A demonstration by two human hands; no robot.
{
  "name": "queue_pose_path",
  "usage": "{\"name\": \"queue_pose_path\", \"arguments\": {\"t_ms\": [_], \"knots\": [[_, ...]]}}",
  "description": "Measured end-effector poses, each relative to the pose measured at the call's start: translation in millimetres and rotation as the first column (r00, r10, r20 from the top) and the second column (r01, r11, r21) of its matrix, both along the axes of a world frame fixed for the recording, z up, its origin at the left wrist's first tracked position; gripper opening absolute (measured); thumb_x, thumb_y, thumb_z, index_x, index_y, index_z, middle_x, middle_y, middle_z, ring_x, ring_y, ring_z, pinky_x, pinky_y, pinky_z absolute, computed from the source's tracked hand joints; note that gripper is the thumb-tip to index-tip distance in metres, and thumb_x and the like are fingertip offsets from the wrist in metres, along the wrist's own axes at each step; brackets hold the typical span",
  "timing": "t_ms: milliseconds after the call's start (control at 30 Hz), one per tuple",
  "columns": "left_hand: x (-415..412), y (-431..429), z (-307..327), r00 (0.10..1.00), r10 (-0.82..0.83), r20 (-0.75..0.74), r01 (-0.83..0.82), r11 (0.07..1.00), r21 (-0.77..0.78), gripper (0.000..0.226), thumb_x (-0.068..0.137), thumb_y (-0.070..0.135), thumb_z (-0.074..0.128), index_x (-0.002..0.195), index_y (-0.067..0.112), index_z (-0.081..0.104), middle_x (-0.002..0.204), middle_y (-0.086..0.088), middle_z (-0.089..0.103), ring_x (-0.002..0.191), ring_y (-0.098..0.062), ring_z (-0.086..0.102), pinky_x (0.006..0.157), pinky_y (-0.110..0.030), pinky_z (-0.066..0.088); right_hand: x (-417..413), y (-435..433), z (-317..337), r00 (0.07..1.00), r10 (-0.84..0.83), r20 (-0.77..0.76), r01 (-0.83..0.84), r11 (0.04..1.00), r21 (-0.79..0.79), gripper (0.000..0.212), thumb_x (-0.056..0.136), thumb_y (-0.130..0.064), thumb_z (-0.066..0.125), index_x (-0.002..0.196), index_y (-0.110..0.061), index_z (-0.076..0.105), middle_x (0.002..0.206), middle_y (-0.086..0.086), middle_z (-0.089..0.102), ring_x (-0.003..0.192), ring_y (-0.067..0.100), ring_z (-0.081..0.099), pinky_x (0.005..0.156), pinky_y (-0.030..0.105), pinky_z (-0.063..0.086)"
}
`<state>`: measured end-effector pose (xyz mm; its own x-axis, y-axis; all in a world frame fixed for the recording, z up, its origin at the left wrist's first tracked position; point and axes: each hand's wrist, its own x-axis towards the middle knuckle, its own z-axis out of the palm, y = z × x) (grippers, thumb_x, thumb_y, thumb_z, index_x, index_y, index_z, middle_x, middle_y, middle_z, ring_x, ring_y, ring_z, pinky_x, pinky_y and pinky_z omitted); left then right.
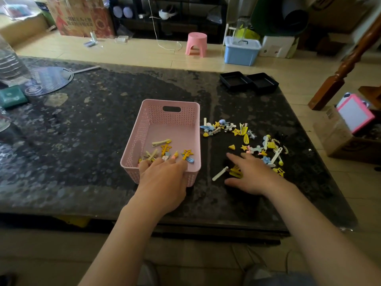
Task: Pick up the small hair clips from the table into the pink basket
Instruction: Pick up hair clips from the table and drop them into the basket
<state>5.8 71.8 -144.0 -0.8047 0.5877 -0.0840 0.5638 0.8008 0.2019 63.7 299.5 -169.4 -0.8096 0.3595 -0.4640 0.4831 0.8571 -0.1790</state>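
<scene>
L hand (pixel 165 178) fingers loosely spread over pink basket (pixel 193 112) near rim, holding nothing visible; R hand (pixel 253 176) splayed flat on tabletop (pixel 92 131) over hair clips (pixel 245 137) toward right edge.

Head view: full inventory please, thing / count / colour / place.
pink basket: one, pink, table centre.
clips in basket: about ten, mostly yellow, near end of its floor.
loose hair clips: several dozen, yellow, white, blue, scattered right of the basket.
table: one, dark speckled.
black trays: two, far right corner.
hand fan: one, bluish, far left.
green pack: one, left edge.
stool: one, pink, floor beyond.
storage box: one, blue, floor.
left hand: fingers over the basket's near rim.
right hand: spread flat over loose clips.
</scene>
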Motion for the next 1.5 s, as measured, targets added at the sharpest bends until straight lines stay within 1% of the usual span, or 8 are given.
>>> {"name": "queue_pose_path", "arguments": {"t_ms": [367, 633, 767, 967, 1133, 1267, 1400, 1500], "knots": [[0.9, -0.9, 1.3, 1.0, 0.0, 0.017, 0.0, 1.0, 0.002, 0.018, 0.099, 0.033, 0.039, 0.112, 0.03, 0.052, 0.116, 0.007, 0.058, 0.109, -0.021, 0.049, 0.101, -0.049, 0.028, -9.6, -2.2, -0.1, 0.989, 0.07, -0.129, -0.055, 0.992, 0.117, 0.041, 0.09, -0.009, 0.067, 0.126, -0.028, 0.066, 0.129, 0.003, 0.056, 0.121, 0.026, 0.053, 0.094, 0.037, 0.049], [-0.3, -0.9, -0.7, 1.0, -0.006, -0.002, 0.006, 1.0, 0.006, 0.018, 0.099, 0.033, 0.038, 0.109, 0.029, 0.052, 0.112, 0.007, 0.058, 0.105, -0.022, 0.049, 0.099, -0.048, 0.029, -13.0, 15.0, 2.8, 0.949, -0.223, -0.223, 0.175, 0.961, -0.216, 0.022, 0.086, -0.01, 0.073, 0.091, -0.03, 0.067, 0.107, 0.001, 0.063, 0.092, 0.02, 0.063, 0.073, 0.034, 0.056], [-0.4, -0.8, -0.7, 1.0, -0.002, 0.004, 0.002, 1.0, -0.004, 0.017, 0.099, 0.035, 0.038, 0.105, 0.031, 0.053, 0.111, 0.007, 0.059, 0.104, -0.022, 0.049, 0.097, -0.048, 0.028, -13.8, 22.8, 13.6, 0.857, -0.433, -0.279, 0.279, 0.845, -0.455, 0.021, 0.085, -0.003, 0.074, 0.096, -0.02, 0.07, 0.092, 0.008, 0.066, 0.077, 0.024, 0.069, 0.068, 0.039, 0.062], [1.1, -0.6, -0.2, 1.0, -0.005, -0.017, 0.005, 1.0, 0.008, 0.016, 0.099, 0.033, 0.038, 0.104, 0.029, 0.052, 0.11, 0.006, 0.059, 0.104, -0.022, 0.049, 0.096, -0.047, 0.028, -27.5, -12.1, 47.2, 0.726, -0.521, -0.45, 0.101, 0.728, -0.679, 0.023, 0.087, 0.003, 0.07, 0.098, -0.017, 0.069, 0.095, 0.011, 0.068, 0.077, 0.023, 0.07, 0.063, 0.033, 0.062], [2.0, -0.7, -0.7, 1.0, -0.003, -0.022, 0.003, 1.0, 0.009, 0.016, 0.098, 0.032, 0.04, 0.108, 0.029, 0.052, 0.117, 0.006, 0.058, 0.109, -0.023, 0.048, 0.097, -0.048, 0.027, -46.5, -53.7, 64.1, 0.685, -0.415, -0.598, -0.121, 0.746, -0.655, 0.023, 0.086, -0.003, 0.073, 0.106, -0.016, 0.072, 0.085, 0.008, 0.071, 0.067, 0.015, 0.07, 0.059, 0.029, 0.06], [1.3, -1.5, -1.7, 0.999, -0.012, -0.04, 0.013, 1.0, 0.013, 0.019, 0.097, 0.031, 0.04, 0.111, 0.028, 0.053, 0.113, 0.005, 0.059, 0.105, -0.023, 0.048, 0.093, -0.046, 0.027, -52.4, -61.8, 59.0, 0.739, -0.284, -0.611, -0.212, 0.763, -0.611, 0.038, 0.089, -0.015, 0.072, 0.127, -0.016, 0.067, 0.11, 0.004, 0.073, 0.099, 0.011, 0.07, 0.09, 0.032, 0.057], [1.2, -3.3, -1.9, 0.999, -0.016, -0.03, 0.018, 0.999, 0.041, 0.011, 0.097, 0.032, 0.041, 0.102, 0.03, 0.051, 0.108, 0.007, 0.058, 0.102, -0.022, 0.048, 0.094, -0.047, 0.028, -49.1, -39.6, 56.9, 0.761, -0.226, -0.608, -0.055, 0.911, -0.408, 0.041, 0.094, -0.022, 0.064, 0.135, -0.022, 0.061, 0.126, 0.001, 0.065, 0.112, 0.012, 0.062, 0.097, 0.033, 0.051], [0.2, -2.2, -2.6, 1.0, -0.013, -0.025, 0.013, 0.999, 0.033, 0.013, 0.097, 0.031, 0.04, 0.102, 0.031, 0.052, 0.109, 0.007, 0.059, 0.102, -0.022, 0.049, 0.094, -0.047, 0.027, -39.9, -21.5, 45.7, 0.903, -0.185, -0.388, 0.14, 0.98, -0.14, 0.054, 0.094, -0.036, 0.062, 0.144, -0.02, 0.049, 0.139, 0.006, 0.055, 0.123, 0.022, 0.054, 0.095, 0.034, 0.045]]}}
